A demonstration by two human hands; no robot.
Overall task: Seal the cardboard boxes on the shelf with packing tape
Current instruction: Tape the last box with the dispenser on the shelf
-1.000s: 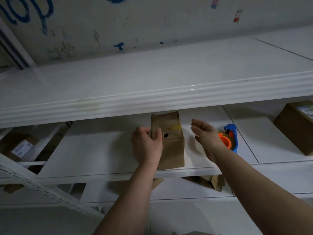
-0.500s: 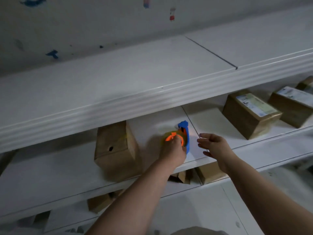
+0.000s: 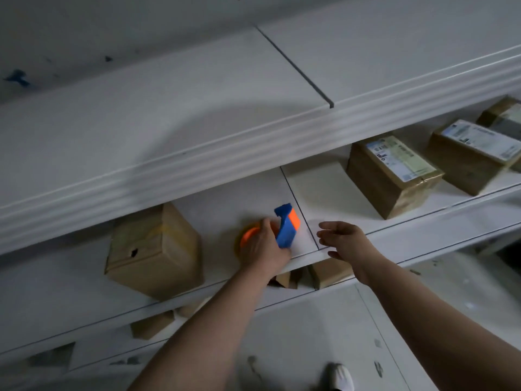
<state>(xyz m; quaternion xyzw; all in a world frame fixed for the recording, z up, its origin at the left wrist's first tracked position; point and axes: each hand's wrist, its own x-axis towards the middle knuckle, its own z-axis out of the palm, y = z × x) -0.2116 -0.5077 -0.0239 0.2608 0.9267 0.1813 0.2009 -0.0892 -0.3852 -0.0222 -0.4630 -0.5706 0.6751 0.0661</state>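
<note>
On the shelf (image 3: pixel 332 190), the left hand (image 3: pixel 263 249) is gripping the tape dispenser (image 3: pixel 286 228). The right hand (image 3: pixel 345 239) is hovering alongside, relaxed and empty.

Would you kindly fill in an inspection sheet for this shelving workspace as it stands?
Surface: white middle shelf, dimly lit.
Job's things: plain cardboard box with a small hole, at left; blue-and-orange tape dispenser to its right; labelled boxes further right.
Clutter: smaller boxes on the lower shelf, partly hidden.
Grippers: left hand grips the tape dispenser; right hand open, holding nothing, near the shelf edge.
Cables: nothing seen.
Surroundings: top shelf above; paint-marked wall; white shoe on the floor.
</note>
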